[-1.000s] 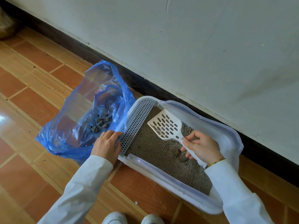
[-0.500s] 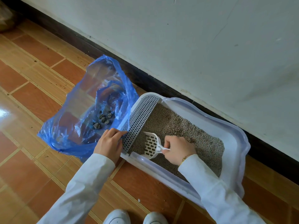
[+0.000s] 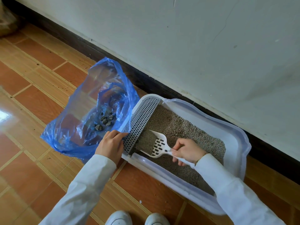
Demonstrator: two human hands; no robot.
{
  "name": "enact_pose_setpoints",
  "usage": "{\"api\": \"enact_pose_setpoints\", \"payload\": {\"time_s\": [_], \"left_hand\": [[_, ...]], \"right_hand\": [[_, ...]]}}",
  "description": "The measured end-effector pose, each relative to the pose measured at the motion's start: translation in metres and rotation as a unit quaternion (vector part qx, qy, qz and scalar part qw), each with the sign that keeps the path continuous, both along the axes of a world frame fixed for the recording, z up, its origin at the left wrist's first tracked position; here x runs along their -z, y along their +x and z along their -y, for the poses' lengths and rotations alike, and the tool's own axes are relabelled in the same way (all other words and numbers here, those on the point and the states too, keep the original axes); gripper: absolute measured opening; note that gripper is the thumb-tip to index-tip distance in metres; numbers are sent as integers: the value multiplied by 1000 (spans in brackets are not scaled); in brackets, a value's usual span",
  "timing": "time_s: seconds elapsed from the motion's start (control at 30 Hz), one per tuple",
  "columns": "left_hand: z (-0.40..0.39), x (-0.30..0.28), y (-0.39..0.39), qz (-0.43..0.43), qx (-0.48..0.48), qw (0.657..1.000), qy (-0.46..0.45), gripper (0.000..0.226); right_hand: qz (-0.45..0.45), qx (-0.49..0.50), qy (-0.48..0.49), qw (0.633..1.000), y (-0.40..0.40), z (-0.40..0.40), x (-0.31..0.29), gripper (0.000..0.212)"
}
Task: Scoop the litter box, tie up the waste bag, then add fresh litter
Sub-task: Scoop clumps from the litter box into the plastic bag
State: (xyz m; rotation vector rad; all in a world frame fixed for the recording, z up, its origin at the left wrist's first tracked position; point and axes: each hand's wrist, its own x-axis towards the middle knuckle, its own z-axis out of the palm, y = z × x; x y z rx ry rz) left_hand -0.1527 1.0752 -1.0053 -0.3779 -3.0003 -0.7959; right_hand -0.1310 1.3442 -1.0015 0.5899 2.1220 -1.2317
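A white litter box with grey litter lies on the floor against the wall. Its left end has a white grid step. My right hand grips the handle of a white slotted scoop, whose blade rests in the litter near the box's front left corner. A blue waste bag stands open to the left of the box with several dark clumps inside. My left hand pinches the bag's rim beside the grid step.
The floor is orange-brown tile with scattered litter grains. A white wall with a dark skirting board runs behind the box. My white shoes show at the bottom. A brownish sack sits at the far upper left.
The scoop went from raised over the box's middle down into the litter at the front left corner. My right hand moved left with it. The left hand stayed on the bag.
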Motion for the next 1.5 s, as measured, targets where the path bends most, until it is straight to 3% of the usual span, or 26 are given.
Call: {"api": "enact_pose_setpoints", "payload": {"time_s": [0.47,0.87,1.17,1.3,1.37,1.43,1.5], "left_hand": [[-3,-4,2,2,9,1000,-11,36],[6,-3,1,-3,4,1000,-7,32],[12,-1,1,8,21,1000,4,31],[14,3,1,26,12,999,20,33],[14,5,2,31,10,999,17,34],[13,6,2,36,9,999,15,35],[14,7,2,40,10,999,10,36]], "right_hand": [[-100,110,-73,986,17,-20,-61,15],[-159,44,-25,986,-28,4,-74,16],[-224,-100,59,968,-115,104,-70,23],[-312,-250,240,885,-124,136,-58,18],[-376,-319,315,811,-122,144,-52,20],[-426,-384,376,728,-118,146,-47,35],[-450,-419,392,684,-114,145,-44,39]]}}
